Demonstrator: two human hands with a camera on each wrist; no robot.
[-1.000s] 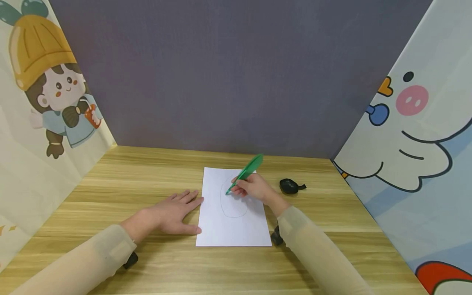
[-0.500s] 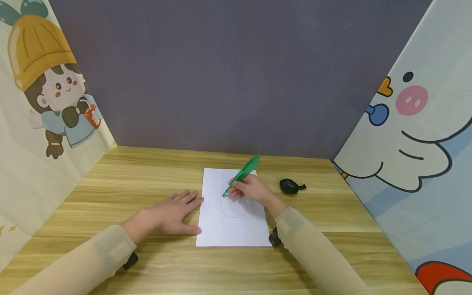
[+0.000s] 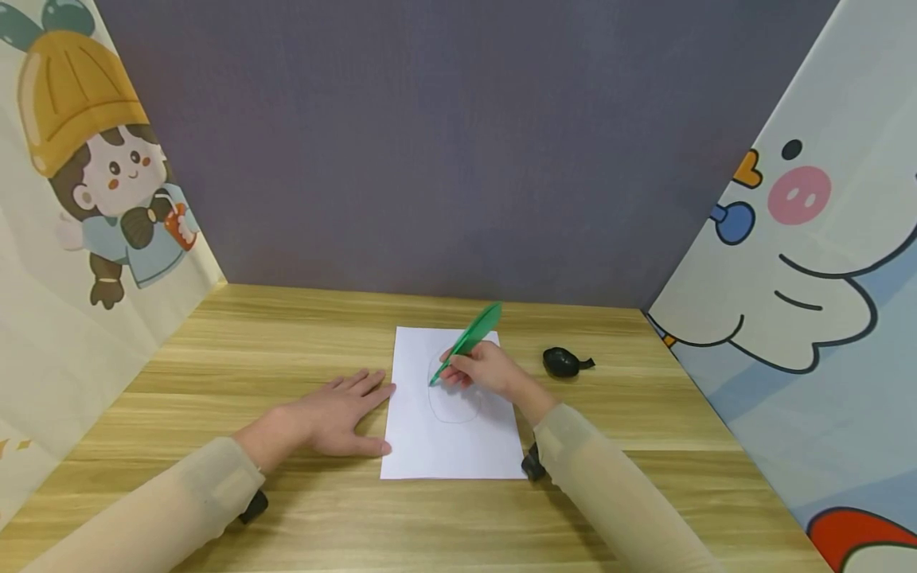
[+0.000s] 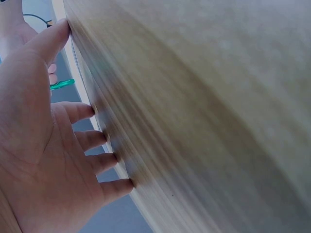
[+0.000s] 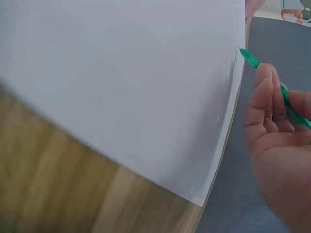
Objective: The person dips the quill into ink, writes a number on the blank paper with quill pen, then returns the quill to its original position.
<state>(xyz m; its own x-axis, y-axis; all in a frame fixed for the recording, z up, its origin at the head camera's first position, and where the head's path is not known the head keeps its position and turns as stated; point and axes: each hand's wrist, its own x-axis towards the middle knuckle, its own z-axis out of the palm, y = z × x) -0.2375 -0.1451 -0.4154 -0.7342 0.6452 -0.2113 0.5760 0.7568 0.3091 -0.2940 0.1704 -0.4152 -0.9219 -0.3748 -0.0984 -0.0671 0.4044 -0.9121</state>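
A sheet of white paper (image 3: 458, 458) lies upright on the wooden table, bearing a thin, rounded drawn outline (image 3: 453, 422). My right hand (image 3: 494, 372) pinches a green pen (image 3: 478, 328) with a broad leaf-like top. The pen leans up to the right, its tip at the left side of the outline. In the right wrist view, the green tip (image 5: 249, 57) meets the sheet, with the fingers curled behind it. My left hand (image 3: 337, 418) rests on the table with spread fingers, thumb and fingertips at the paper's left edge. In the left wrist view, its fingers (image 4: 102, 162) extend toward the tabletop.
A black rounded object with a short tail (image 3: 562, 362) lies right of the paper. Behind the table (image 3: 322, 517) stands a dark grey panel (image 3: 430, 159). Printed cartoon panels (image 3: 809, 302) flank it on both sides. A black device (image 3: 533, 463) sits beneath my right wrist.
My right hand has moved slightly left and toward me, carrying the pen tip from inside the outline to its left side. The left hand and paper stay in place.
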